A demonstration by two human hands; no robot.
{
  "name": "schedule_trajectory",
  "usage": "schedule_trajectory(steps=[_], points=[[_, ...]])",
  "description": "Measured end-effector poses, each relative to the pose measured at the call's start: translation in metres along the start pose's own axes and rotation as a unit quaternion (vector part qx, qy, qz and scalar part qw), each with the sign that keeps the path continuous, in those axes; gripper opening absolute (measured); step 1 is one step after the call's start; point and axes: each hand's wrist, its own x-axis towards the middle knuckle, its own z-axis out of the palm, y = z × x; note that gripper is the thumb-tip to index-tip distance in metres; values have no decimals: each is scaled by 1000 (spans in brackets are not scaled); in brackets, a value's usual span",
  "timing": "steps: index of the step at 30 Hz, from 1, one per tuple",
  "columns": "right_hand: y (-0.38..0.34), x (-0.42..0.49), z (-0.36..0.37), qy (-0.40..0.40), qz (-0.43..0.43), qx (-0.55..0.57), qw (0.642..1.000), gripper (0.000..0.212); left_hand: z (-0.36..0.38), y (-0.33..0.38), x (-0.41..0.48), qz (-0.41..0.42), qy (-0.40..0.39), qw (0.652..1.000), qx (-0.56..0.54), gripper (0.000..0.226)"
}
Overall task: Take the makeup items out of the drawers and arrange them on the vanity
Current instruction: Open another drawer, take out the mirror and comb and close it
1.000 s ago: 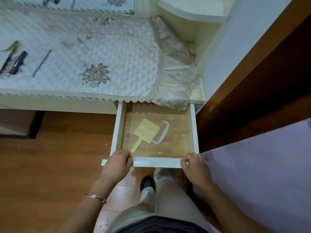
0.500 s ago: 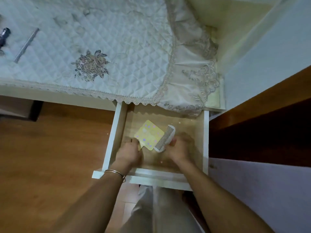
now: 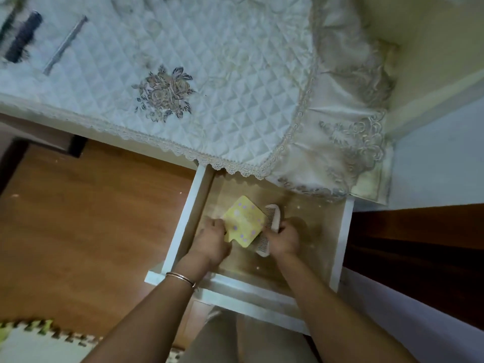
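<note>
Both hands have left the drawer's front edge, where they were a second ago, and gone down inside it. The left hand (image 3: 212, 239) is curled round the handle end of the yellow hand mirror (image 3: 245, 222), and its fingers hide the handle. The right hand (image 3: 284, 239) pinches the white comb (image 3: 272, 221) along its back, teeth turned toward the mirror. One thing to each hand, I'd guess so both come out in a single lift.

Mirror and comb touch, the mirror's edge lying over the comb's teeth, both inside the drawer (image 3: 340, 244) and nearer its left wall. The walls stand close on either side of the wrists. The lace hem of the quilted cloth (image 3: 209, 61) overhangs the drawer's back, so the way out looks to be straight up before swinging over the surface.

A dark brush (image 3: 23, 35) and a slim metal stick (image 3: 65, 44) lie at the surface's far left, well apart from the drawer. The quilted stretch by the embroidered flower (image 3: 163, 94) seems the nearest landing spot.
</note>
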Motion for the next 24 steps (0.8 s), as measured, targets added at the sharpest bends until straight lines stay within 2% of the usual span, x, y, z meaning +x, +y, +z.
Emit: schedule_trajectory(steps=[3,5,9,13,16,20,22,24], points=[[1,-10,-7,-5,-35,14,999,6,-10,7,-10,0,5,1000,-22,35],[3,-18,-14,-24,-60,17,998,16,-18,12,-18,4,2,999,-37,26],[-9,-39,-34,-91,-149,9,985,25,-49,14,-34,15,11,997,-71,14],[-44,-60,-51,-182,-208,34,961,13,-101,7,-54,46,5,995,-93,9],[-86,-75,-52,-201,-263,48,943,14,-152,-4,-65,66,32,959,-272,12],[-157,-77,-27,-161,-311,65,935,18,-209,-15,-35,21,172,874,-454,32],[-192,-69,-8,-116,-299,87,943,15,-236,-20,-8,7,221,851,-477,36],[-226,-59,13,-71,-271,110,954,18,-260,-29,19,-3,249,855,-454,39]])
